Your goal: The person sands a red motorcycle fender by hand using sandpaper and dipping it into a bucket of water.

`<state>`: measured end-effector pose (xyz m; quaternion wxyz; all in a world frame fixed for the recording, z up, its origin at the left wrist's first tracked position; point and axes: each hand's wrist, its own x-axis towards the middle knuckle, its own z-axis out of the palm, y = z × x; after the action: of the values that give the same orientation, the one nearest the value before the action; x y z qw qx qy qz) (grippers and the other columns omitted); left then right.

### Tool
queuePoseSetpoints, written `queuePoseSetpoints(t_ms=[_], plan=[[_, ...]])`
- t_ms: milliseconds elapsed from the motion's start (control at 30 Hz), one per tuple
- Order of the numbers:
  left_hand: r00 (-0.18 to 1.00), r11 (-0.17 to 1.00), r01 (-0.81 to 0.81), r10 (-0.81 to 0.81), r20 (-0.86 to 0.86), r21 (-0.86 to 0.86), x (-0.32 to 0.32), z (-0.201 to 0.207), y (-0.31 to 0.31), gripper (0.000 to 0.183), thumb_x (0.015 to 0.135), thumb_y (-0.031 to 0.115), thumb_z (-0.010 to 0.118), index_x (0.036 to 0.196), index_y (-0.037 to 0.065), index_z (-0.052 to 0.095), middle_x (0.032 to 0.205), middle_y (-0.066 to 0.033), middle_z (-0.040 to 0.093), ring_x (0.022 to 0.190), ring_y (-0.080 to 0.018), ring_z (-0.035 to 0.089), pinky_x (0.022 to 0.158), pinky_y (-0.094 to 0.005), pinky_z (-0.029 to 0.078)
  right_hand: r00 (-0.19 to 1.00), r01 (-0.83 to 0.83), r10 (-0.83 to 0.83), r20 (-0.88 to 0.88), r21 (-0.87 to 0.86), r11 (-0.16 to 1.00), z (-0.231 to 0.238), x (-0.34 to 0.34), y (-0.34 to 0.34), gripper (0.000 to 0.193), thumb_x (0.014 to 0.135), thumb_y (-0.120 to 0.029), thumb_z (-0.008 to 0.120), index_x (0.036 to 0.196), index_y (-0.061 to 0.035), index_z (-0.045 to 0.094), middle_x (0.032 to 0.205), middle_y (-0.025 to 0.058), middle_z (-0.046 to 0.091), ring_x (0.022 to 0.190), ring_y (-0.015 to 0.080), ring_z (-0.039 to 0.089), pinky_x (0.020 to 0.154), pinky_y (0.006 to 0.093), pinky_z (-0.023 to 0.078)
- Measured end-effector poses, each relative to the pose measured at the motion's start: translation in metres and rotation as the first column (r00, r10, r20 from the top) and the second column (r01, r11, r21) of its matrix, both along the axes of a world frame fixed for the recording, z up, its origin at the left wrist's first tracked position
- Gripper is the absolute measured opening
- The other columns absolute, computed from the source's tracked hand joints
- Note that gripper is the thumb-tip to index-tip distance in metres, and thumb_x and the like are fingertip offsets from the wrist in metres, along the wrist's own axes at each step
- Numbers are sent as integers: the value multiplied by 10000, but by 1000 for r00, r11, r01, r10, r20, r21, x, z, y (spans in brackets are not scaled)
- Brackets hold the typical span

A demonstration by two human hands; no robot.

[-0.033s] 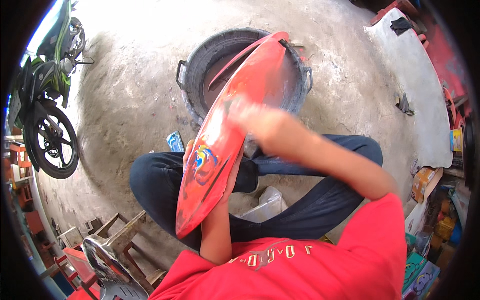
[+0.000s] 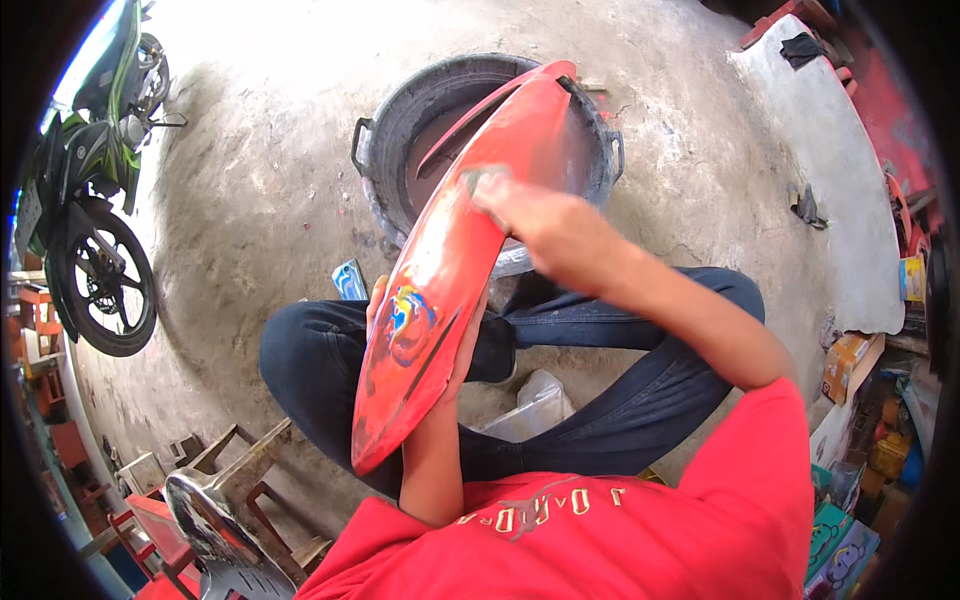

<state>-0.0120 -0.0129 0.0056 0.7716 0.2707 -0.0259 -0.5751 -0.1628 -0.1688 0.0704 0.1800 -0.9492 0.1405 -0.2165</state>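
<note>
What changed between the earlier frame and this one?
The right hand, with a small grey pad, has moved slightly up the red panel, away from the person. Nothing was taken up or let go. The left hand still holds the panel from beneath; the basin stayed put.

Open floor (image 2: 260,180) leftward, red panel (image 2: 432,255) over basin (image 2: 385,175)

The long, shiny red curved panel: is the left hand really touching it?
Touching. The head view shows the left hand holding the long, shiny red curved panel from underneath, with its fingers against the left edge.
</note>
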Motion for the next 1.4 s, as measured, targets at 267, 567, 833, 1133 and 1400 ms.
queuePoseSetpoints(t_ms=[267, 567, 833, 1133, 1400], plan=[[934, 987, -24, 79, -349, 160, 1, 43, -10, 533, 1083, 431, 409, 1368, 27, 606, 1349, -183, 670, 1193, -333, 674, 1102, -504, 498, 998, -59, 58, -9, -114, 992, 3, 0, 21, 427, 916, -82, 561, 1325, 29, 615, 1336, 231, 665, 1243, 349, 666, 1081, 434, 531], [893, 990, -7, 70, -444, 140, -2, 46, -15, 554, 1077, 487, 441, 1381, 50, 598, 1315, -142, 696, 1199, -338, 672, 1013, -533, 565, 994, 112, -112, 9, -185, 976, -5, -5, 5, 422, 897, -136, 598, 1273, 54, 631, 1214, 235, 698, 1158, 350, 699, 995, 419, 570], [904, 992, -16, 67, -423, 122, -2, 42, -14, 510, 1074, 418, 423, 1327, 33, 642, 1294, -159, 709, 1112, -317, 713, 1005, -474, 573, 996, 88, -83, 33, -209, 974, -2, 2, 16, 417, 892, -146, 608, 1258, 53, 640, 1197, 221, 716, 1141, 333, 712, 991, 433, 571], [883, 999, -9, 24, -469, 35, 2, 41, -10, 561, 1057, 469, 458, 1363, 21, 601, 1280, -192, 707, 1086, -348, 719, 991, -513, 572, 995, 85, -93, -22, -252, 964, 5, 4, 13, 411, 892, -137, 610, 1256, 51, 636, 1168, 229, 717, 1069, 306, 728, 931, 387, 585], [870, 988, -76, 133, -474, 138, -5, 49, -11, 489, 1056, 388, 488, 1345, 20, 630, 1198, -218, 728, 1012, -322, 742, 978, -541, 571, 988, 109, -130, -85, -212, 971, 8, -2, 27, 382, 890, -119, 607, 1229, 41, 677, 1241, 209, 718, 1169, 292, 712, 1037, 402, 559]])
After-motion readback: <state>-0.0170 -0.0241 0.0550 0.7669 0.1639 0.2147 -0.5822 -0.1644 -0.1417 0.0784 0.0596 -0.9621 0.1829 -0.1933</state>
